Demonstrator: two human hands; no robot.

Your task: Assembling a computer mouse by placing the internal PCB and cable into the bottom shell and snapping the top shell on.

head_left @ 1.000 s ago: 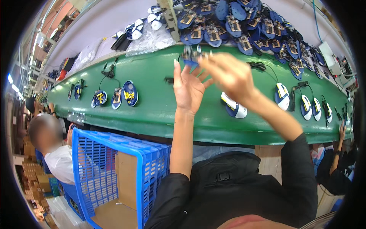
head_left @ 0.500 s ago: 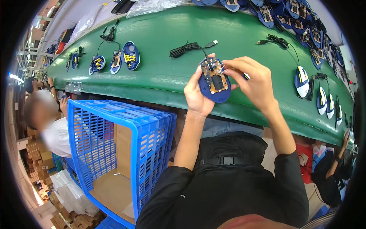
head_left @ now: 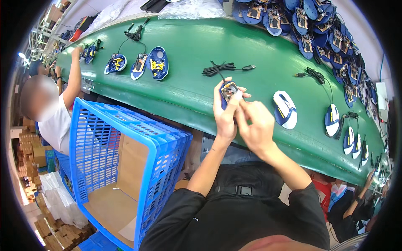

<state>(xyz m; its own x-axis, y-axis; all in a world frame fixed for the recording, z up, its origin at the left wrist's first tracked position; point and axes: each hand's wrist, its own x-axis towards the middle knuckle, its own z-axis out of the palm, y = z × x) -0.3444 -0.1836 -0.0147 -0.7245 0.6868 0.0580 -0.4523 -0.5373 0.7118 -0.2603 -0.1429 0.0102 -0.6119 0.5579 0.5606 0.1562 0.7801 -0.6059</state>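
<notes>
One hand, the left hand (head_left: 225, 120), curls around an open mouse base (head_left: 223, 98) above the surface (head_left: 184, 94); the right hand (head_left: 256, 124) bends its fingers by the circuit board (head_left: 229, 89), any pinch unclear. A slip might damage parts; the thin black cable (head_left: 218, 68) could tug. Beyond sits a smooth, rounded white-and-blue plastic mouse shell (head_left: 286, 110).

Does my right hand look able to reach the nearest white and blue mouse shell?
Probably yes: the shell lies on the green surface beside your right hand, with nothing visible between them.
</notes>
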